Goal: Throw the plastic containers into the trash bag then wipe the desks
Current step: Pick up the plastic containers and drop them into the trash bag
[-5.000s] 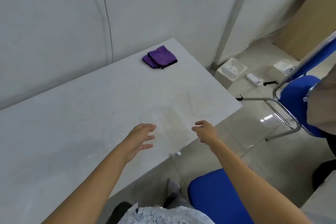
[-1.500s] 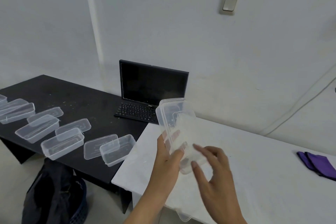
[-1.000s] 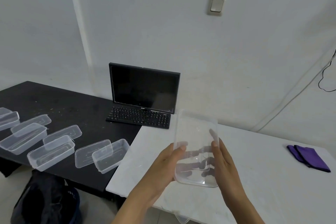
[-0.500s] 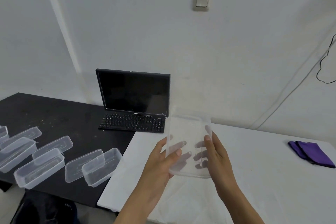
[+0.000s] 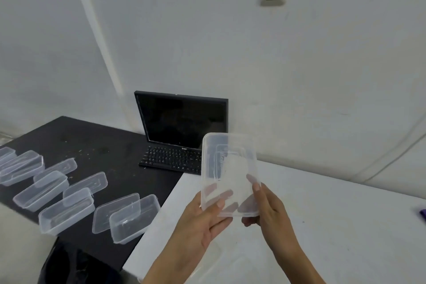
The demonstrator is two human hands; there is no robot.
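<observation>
A clear plastic container [image 5: 232, 163] is held upright in the air above the left end of a white desk [image 5: 334, 226]. The left hand [image 5: 200, 223] grips its lower left edge, thumb in front and fingers curled behind. The right hand [image 5: 272, 214] clasps the lower right edge the same way. To the left, more containers [image 5: 66, 212] and lids lie on a black desk [image 5: 103, 145] beside a monitor [image 5: 182, 120] and keyboard [image 5: 170, 161]. A black trash bag [image 5: 69, 265] sits below.
</observation>
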